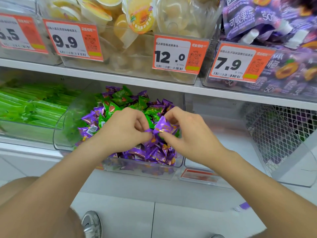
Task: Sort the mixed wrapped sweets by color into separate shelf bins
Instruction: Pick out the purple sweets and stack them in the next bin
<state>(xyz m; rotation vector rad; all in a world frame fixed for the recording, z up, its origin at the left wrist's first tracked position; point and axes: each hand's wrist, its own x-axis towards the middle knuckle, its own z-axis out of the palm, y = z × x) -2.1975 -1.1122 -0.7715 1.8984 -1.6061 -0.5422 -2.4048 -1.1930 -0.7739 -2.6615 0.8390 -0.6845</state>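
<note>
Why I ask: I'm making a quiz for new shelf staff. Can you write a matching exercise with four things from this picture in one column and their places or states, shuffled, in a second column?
Things:
1. purple sweet
2. green packs
3. 12.0 price tag
4. clear bin

Places or states:
A. lower shelf, far left
B. holds purple and green sweets together
C. pinched by the left hand and right hand
D. upper shelf, in front of pale jelly cups

Pairs: 1-C, 2-A, 3-D, 4-B
</note>
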